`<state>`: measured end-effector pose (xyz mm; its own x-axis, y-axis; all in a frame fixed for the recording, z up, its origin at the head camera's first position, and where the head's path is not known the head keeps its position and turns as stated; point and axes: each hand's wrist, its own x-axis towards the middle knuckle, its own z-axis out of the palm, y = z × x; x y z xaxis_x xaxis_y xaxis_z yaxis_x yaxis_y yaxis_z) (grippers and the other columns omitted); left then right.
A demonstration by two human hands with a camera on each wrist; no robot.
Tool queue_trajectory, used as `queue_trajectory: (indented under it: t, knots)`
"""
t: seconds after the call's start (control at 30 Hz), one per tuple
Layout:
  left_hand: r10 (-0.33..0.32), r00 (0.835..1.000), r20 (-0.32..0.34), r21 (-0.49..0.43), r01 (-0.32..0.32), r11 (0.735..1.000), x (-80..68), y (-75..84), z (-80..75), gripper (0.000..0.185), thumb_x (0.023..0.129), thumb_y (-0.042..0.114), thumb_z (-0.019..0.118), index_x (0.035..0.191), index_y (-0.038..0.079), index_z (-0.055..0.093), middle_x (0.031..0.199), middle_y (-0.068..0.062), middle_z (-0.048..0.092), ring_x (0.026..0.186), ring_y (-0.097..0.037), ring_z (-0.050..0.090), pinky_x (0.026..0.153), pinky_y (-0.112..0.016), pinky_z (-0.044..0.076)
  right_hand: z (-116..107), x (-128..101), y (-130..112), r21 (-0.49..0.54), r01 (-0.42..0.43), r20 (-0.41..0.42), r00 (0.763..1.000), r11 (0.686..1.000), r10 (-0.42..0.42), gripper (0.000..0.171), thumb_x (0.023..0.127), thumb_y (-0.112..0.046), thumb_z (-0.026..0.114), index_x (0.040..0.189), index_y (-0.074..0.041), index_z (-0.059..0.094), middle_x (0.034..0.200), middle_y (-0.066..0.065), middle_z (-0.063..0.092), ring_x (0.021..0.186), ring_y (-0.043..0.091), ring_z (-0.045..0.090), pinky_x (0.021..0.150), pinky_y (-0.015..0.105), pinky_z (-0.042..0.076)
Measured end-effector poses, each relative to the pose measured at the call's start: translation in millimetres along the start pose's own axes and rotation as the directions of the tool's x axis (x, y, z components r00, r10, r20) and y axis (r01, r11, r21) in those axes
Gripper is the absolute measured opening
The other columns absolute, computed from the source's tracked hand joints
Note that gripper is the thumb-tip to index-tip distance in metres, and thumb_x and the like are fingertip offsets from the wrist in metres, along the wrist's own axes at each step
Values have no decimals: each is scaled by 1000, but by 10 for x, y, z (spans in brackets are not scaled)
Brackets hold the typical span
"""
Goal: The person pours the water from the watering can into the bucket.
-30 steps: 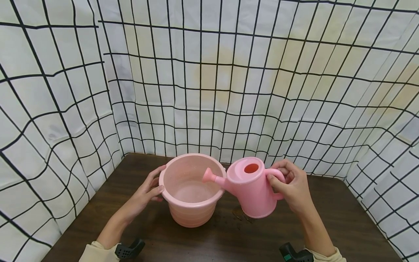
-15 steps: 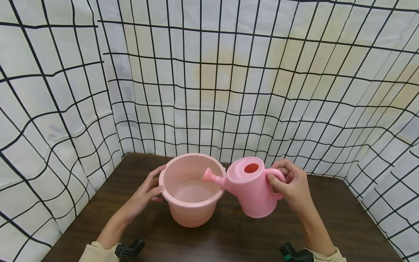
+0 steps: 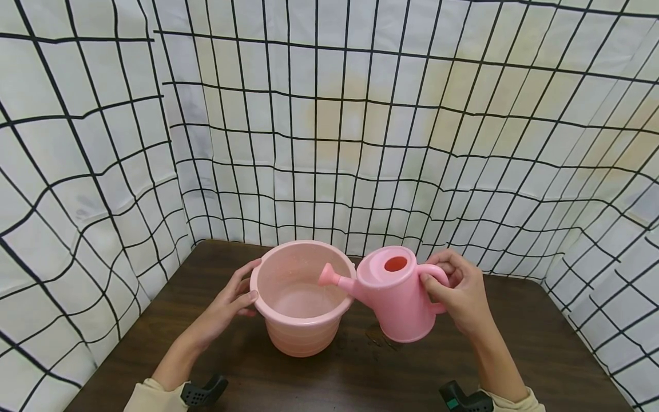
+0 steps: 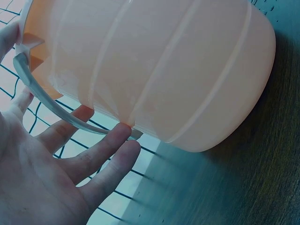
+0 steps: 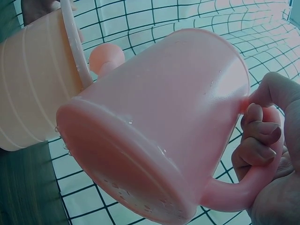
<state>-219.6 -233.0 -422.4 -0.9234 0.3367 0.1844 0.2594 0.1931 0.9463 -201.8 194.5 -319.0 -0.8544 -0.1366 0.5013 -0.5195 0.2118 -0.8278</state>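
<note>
The left hand, fingers loosely spread, touches the left side of the pink bucket. Farther right, the watering can tilts, spout over the bucket, just left of the right hand, which grips its handle.

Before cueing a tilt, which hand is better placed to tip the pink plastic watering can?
Right, I'd judge: the right hand grips the watering can by its handle, spout over the pale pink round plastic bucket. The left hand touches the bucket's opposite side.
</note>
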Motion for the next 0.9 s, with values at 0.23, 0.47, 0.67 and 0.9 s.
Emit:
queue_trajectory:
  t: [0.23, 0.47, 0.67, 0.9]
  knots:
    - [3, 1000, 0, 0, -3, 1000, -5, 3, 2, 58, 102, 21, 41, 153, 31, 16, 157, -14, 26, 121, -1, 49, 85, -46, 51, 14, 5, -9, -8, -10, -13, 1000, 1000, 10, 18, 85, 3, 66, 100, 0, 58, 77, -3, 63, 64, 12, 58, 52, 35, 57]
    - [-6, 1000, -2, 1, 6, 1000, -4, 11, 4, 58, 102, 22, 41, 153, 32, 16, 157, -14, 25, 121, 1, 48, 86, -47, 50, -2, 20, 5, -13, 8, 20, 1000, 1000, -7, 17, 86, 3, 64, 99, -5, 58, 76, -5, 61, 64, 9, 57, 52, 33, 57]
    - [-7, 1000, -3, -1, 7, 1000, -3, 18, 5, 58, 102, 23, 41, 153, 31, 16, 157, -14, 25, 121, 0, 49, 87, -48, 50, -6, 28, 9, -12, 17, 32, 999, 1000, -16, 17, 85, 4, 64, 99, -4, 58, 76, -5, 61, 64, 9, 57, 52, 32, 57]
    - [-7, 1000, -6, 1, 7, 1000, -6, 23, 6, 58, 102, 23, 42, 153, 31, 17, 156, -15, 27, 119, -1, 50, 87, -49, 50, 5, 26, -11, -25, 8, 24, 1000, 1000, -8, 17, 85, 3, 65, 100, -2, 58, 77, -5, 62, 64, 11, 57, 53, 33, 57]
